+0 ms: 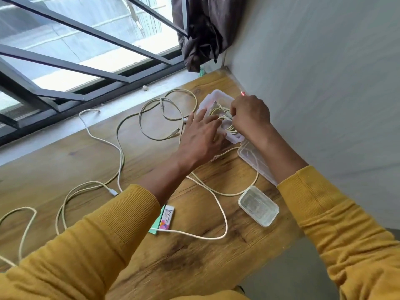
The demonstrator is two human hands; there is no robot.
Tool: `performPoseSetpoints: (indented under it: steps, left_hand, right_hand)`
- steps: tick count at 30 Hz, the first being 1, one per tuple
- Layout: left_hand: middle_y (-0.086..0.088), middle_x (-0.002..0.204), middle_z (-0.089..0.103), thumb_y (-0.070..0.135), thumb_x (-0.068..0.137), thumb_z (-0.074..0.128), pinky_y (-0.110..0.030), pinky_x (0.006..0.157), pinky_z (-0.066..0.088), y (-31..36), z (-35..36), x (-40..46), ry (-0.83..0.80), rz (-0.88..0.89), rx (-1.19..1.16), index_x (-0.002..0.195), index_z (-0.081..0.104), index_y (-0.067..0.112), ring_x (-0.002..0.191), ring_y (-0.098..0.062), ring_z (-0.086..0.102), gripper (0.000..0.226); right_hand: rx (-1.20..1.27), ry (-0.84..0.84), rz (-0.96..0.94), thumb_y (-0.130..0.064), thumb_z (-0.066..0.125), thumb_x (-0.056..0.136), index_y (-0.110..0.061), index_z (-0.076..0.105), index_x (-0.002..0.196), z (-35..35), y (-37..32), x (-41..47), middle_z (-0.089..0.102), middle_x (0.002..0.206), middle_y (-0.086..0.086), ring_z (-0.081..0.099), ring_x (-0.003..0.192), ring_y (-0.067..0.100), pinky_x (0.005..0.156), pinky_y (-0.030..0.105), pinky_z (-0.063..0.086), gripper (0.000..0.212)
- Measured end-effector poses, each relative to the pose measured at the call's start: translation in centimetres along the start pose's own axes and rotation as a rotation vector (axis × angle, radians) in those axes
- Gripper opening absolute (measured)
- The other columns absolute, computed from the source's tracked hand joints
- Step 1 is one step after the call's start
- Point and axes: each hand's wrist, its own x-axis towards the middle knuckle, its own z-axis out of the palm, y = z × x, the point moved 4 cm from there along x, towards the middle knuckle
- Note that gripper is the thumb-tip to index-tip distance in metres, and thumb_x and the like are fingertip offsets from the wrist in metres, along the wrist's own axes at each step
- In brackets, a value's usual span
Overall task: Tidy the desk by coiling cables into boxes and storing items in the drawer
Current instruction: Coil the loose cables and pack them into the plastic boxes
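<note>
Coiled cable inside the open white box, far end of the wooden desk, close to the grey wall. Right hand over the box, fingers curled, pinching the coil. Left hand just beside the box, fingers straight and spread, pressing on its near edge. Probably light, soft and bendy, that cable, and springy too, so likely to pop back out. Best held at the loops, not the little plug ends. More loose cables lying away from the box toward the window, in big messy loops. Clear lid just beside the box, under the right arm. Small clear tub nearer than the box. Eraser nearer still, on a green card. Dark curtain hanging behind the box. No drawer in view.
</note>
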Motion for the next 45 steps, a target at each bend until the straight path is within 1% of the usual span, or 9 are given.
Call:
performPoseSetpoints:
  steps: [5, 7, 11, 13, 15, 21, 32, 38, 45]
  left_hand:
    - [-0.006, 0.152, 0.06, 0.068, 0.083, 0.018, -0.056, 0.124, 0.023, 0.2, -0.8, -0.3, 0.018, 0.014, -0.026, 0.148, 0.062, 0.019, 0.152, -0.035, 0.039, 0.092]
    - [-0.005, 0.154, 0.059, 0.068, 0.079, 0.015, -0.055, 0.124, 0.022, 0.3, -1.1, -0.2, 0.028, 0.018, -0.018, 0.149, 0.061, 0.019, 0.152, -0.033, 0.039, 0.096]
    - [-0.005, 0.152, 0.061, 0.055, 0.089, 0.022, -0.051, 0.119, 0.027, -0.4, -1.1, 0.7, 0.014, 0.045, 0.013, 0.138, 0.069, 0.017, 0.146, -0.035, 0.045, 0.078]
    - [-0.007, 0.152, 0.061, 0.039, 0.102, 0.042, -0.049, 0.118, 0.027, -0.7, -1.0, 1.3, 0.012, 0.052, 0.035, 0.138, 0.07, 0.017, 0.146, -0.035, 0.045, 0.05]
    - [-0.007, 0.153, 0.06, 0.036, 0.105, 0.057, -0.047, 0.12, 0.025, -0.8, -1.0, 1.6, 0.034, 0.062, 0.031, 0.138, 0.07, 0.018, 0.149, -0.033, 0.043, 0.04]
    - [-0.004, 0.16, 0.053, 0.044, 0.104, 0.061, -0.052, 0.129, 0.016, -1.1, -1.1, 2.4, 0.023, 0.07, 0.006, 0.143, 0.067, 0.022, 0.159, -0.029, 0.031, 0.045]
    - [-0.001, 0.16, 0.054, 0.026, 0.099, 0.07, -0.055, 0.128, 0.028, -1.6, -1.5, 0.8, 0.096, 0.05, -0.189, 0.148, 0.062, 0.019, 0.158, -0.029, 0.034, 0.049]
    - [0.003, 0.15, 0.063, 0.026, 0.098, 0.071, -0.047, 0.123, 0.039, -4.0, -1.8, -5.8, 0.22, -0.073, -0.338, 0.142, 0.068, 0.02, 0.151, -0.019, 0.045, 0.044]
    - [0.009, 0.147, 0.065, 0.021, 0.098, 0.073, -0.038, 0.125, 0.033, -7.2, -1.3, -17.4, 0.299, -0.298, -0.362, 0.139, 0.071, 0.025, 0.149, -0.011, 0.046, 0.041]
  right_hand:
    - [-0.097, 0.054, -0.024, -0.007, 0.066, 0.096, -0.005, 0.075, 0.115, 0.0, -0.7, -0.6, 0.075, 0.107, 0.019, 0.073, 0.103, 0.037, 0.083, 0.039, 0.06, 0.021]
    - [-0.118, 0.055, -0.019, -0.004, 0.064, 0.096, -0.004, 0.075, 0.113, -0.2, -0.6, -0.5, 0.074, 0.107, 0.02, 0.073, 0.102, 0.038, 0.085, 0.04, 0.059, 0.02]
    - [-0.124, 0.031, 0.001, -0.008, 0.068, 0.092, -0.011, 0.073, 0.117, -0.8, 0.1, -0.4, 0.074, 0.11, 0.018, 0.072, 0.101, 0.041, 0.084, 0.041, 0.059, 0.025]
    - [-0.136, 0.01, -0.002, -0.01, 0.068, 0.093, -0.016, 0.071, 0.121, -0.7, 0.1, -0.5, 0.073, 0.113, 0.017, 0.072, 0.102, 0.041, 0.083, 0.042, 0.057, 0.029]
    - [-0.127, 0.015, -0.007, -0.011, 0.066, 0.094, -0.017, 0.072, 0.121, -0.7, 0.0, -0.8, 0.073, 0.113, 0.017, 0.071, 0.102, 0.042, 0.082, 0.042, 0.056, 0.029]
    - [-0.16, 0.077, 0.012, -0.015, 0.068, 0.096, -0.018, 0.077, 0.115, -1.5, -0.1, -0.6, 0.076, 0.106, 0.016, 0.073, 0.097, 0.041, 0.076, 0.038, 0.055, 0.02]
    - [-0.127, 0.077, 0.016, -0.008, 0.07, 0.093, -0.013, 0.073, 0.12, -2.5, -0.8, -1.8, 0.074, 0.113, 0.017, 0.072, 0.101, 0.043, 0.08, 0.042, 0.058, 0.028]
    - [0.072, 0.282, -0.128, -0.012, 0.074, 0.092, -0.019, 0.076, 0.113, -3.2, -4.7, -6.7, 0.078, 0.106, 0.009, 0.074, 0.097, 0.035, 0.076, 0.043, 0.059, 0.022]
    - [0.271, 0.149, -0.289, -0.021, 0.073, 0.089, -0.026, 0.076, 0.109, 0.3, -11.4, -12.6, 0.078, 0.1, -0.001, 0.074, 0.094, 0.026, 0.076, 0.039, 0.06, 0.021]
